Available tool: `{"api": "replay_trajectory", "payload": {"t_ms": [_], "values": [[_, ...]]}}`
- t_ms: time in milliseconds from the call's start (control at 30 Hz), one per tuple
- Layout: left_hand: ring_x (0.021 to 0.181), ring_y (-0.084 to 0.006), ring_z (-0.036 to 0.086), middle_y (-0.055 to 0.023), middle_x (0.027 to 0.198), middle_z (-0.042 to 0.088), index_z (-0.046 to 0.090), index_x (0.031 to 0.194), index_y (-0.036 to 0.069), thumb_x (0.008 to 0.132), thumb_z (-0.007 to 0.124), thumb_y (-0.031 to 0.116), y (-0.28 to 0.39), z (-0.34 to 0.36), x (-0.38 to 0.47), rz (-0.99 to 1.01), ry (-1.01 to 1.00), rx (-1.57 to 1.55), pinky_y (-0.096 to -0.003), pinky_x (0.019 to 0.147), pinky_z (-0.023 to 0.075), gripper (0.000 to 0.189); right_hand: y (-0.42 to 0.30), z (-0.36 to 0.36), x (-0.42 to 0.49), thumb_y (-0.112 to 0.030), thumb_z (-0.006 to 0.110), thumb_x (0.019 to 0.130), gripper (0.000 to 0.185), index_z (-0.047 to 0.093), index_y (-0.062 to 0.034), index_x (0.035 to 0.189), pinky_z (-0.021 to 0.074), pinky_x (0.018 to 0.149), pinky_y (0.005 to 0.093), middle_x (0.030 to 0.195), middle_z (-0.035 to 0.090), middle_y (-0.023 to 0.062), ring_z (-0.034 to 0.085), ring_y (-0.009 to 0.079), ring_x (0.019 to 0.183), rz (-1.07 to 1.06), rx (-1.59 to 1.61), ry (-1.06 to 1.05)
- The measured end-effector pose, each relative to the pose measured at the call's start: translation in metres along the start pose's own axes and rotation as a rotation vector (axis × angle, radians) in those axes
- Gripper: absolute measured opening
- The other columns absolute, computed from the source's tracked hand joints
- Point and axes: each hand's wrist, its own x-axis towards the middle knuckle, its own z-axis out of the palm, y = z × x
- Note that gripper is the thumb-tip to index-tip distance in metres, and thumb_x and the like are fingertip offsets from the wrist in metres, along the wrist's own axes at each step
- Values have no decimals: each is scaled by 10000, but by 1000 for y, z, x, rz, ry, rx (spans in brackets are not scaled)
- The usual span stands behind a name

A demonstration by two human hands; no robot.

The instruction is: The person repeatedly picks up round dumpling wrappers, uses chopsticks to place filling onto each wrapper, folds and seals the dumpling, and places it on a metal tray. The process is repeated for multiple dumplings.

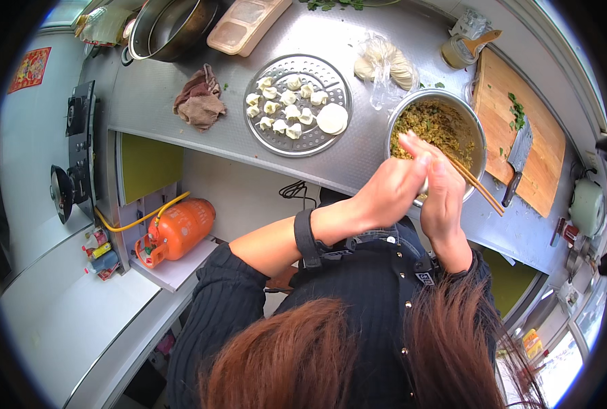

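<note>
Above the steel bowl (480, 122), my left hand (388, 191) and my right hand (442, 191) are pressed together with their fingers meeting. Between them a small pale bit of dough (425, 185) shows; the fingers hide most of it. The bowl holds a minced filling (428, 122) flecked with green. Wooden chopsticks (480, 188) lean across its rim, just right of my right hand. Left of the bowl is a round perforated steel tray (303, 145). Several folded dumplings (289, 97) sit on it beside a stack of round dough wrappers (332, 118).
A bag of dough (388, 64) lies behind the bowl. The cutting board (543, 128) at right carries a knife (519, 153) and chopped greens (516, 110). A crumpled cloth (200, 99), a large pot (173, 28) and a lidded container (250, 23) are at left. Below stands an orange gas cylinder (183, 230).
</note>
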Motion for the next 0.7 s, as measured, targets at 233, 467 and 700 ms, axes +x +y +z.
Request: {"api": "replay_trajectory", "payload": {"t_ms": [233, 467, 700], "values": [[705, -413, 568, -202, 726, 584, 544, 814, 11, 1024, 317, 337, -76, -169, 37, 59, 798, 659, -486, 669, 429, 450, 69, -37, -54, -85, 595, 951, 298, 586, 4, 1235, 504, 833, 255, 1183, 618, 111, 646, 131, 947, 488, 171, 138], [851, -320, 583, -94, 874, 652, 648, 854, 56, 879, 632, 231, -85, -240, 40, 389, 785, 1450, -408, 771, 475, 177, 132, -81, -124, -312, 679, 917, 226, 600, -108, 971, 345, 459, 170, 825, 548, -38, 466, 29, 523, 1056, 324, 529], [883, -272, 581, -85, 884, 612, 650, 889, 59, 741, 743, 199, -106, -148, 27, 244, 415, 1450, -386, 764, 478, 224, 156, -96, -100, -327, 607, 964, 448, 508, -125, 1350, 303, 448, 186, 773, 501, -39, 385, 18, 527, 783, 628, 671]]}}
